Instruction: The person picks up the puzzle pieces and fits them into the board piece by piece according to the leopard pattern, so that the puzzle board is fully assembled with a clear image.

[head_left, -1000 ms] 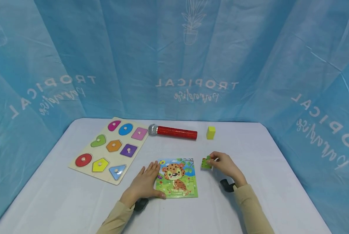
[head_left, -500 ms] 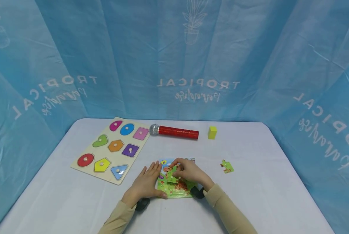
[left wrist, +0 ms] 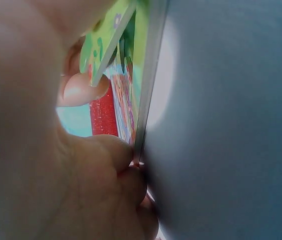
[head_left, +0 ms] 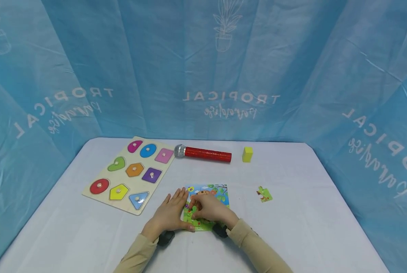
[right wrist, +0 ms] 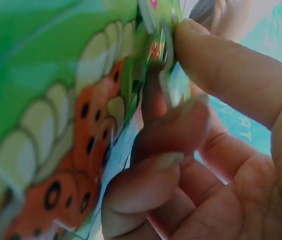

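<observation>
A leopard jigsaw puzzle (head_left: 223, 192) lies flat on the white table. My left hand (head_left: 169, 213) rests at its left side, fingers straight along that edge and thumb at the lower left corner. Over the puzzle's left part, my right hand (head_left: 211, 207) pinches a green puzzle piece (left wrist: 101, 47) between thumb and fingers. In the left wrist view, the piece stands tilted above the board. The right wrist view shows the leopard's printed paws (right wrist: 41, 130) close beside my fingertips. My right hand covers much of the leopard. Another puzzle piece (head_left: 264, 194) lies loose to the right.
At the left lies a wooden shape board (head_left: 113, 177) with knobbed coloured shapes. A red toy microphone (head_left: 208, 154) lies behind the puzzle, and a yellow block (head_left: 247, 154) stands right of it. Blue printed cloth (head_left: 203, 68) hangs around the table's back and sides.
My right hand has carried the puzzle piece from the right of the puzzle leftward over it, then lower toward its left part. The left hand has stayed in place.
</observation>
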